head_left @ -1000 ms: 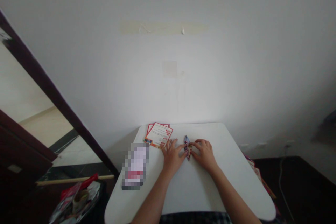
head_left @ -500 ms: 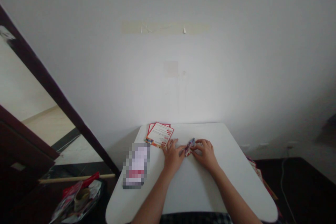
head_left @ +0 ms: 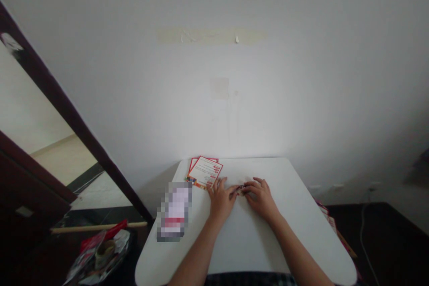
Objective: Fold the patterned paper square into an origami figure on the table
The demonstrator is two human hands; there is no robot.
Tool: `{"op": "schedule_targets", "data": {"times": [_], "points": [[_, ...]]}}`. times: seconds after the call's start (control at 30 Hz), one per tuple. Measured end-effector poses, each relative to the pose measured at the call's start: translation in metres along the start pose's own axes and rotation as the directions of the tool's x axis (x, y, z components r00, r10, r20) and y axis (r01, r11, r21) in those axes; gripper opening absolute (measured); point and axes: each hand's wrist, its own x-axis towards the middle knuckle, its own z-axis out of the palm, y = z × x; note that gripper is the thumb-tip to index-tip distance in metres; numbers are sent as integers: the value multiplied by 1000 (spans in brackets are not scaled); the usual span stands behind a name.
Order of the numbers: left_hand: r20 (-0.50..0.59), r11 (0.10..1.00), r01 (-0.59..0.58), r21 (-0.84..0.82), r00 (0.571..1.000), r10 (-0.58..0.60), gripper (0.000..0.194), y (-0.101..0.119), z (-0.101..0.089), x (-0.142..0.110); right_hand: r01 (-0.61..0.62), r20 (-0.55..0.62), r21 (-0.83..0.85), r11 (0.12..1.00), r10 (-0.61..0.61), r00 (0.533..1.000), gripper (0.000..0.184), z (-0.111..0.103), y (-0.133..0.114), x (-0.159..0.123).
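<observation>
A small piece of folded, colourfully printed paper lies between my two hands, low over the white table. My left hand pinches its left side between thumb and forefinger, the other fingers spread toward the back. From the right, my right hand grips the paper with thumb and fingertips. Most of the paper is hidden by the fingers. Just behind my left hand, two square printed sheets with red borders lie overlapped, close to its fingertips.
A pixelated, phone-shaped object lies on the table's left side. The wall rises behind the table's back edge. On the floor at the left stands a bag of litter, with a wooden stick behind it.
The paper stood up between my fingers with its printed face showing; now it is flatter and narrower, mostly covered. My right fingers have shifted slightly left; my left hand has barely moved.
</observation>
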Motion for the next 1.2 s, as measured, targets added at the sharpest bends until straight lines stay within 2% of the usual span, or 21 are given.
{"op": "schedule_targets", "data": {"times": [0.17,0.33,0.97,1.2], "points": [[-7,1000,7,9,1000,-7,25,2,-1,-1,-8,-4,-64,998,7,1000,32,-1,-6,0],[13,1000,16,12,1000,-16,27,3,-3,0,1,41,-150,989,5,999,40,-3,-15,-1],[-27,998,57,38,998,-56,26,7,-9,0,-29,20,-217,976,34,999,33,0,-17,-2],[-19,999,24,41,1000,-24,29,5,-10,-2,-43,-1,-249,967,44,999,35,-3,-21,-1]]}}
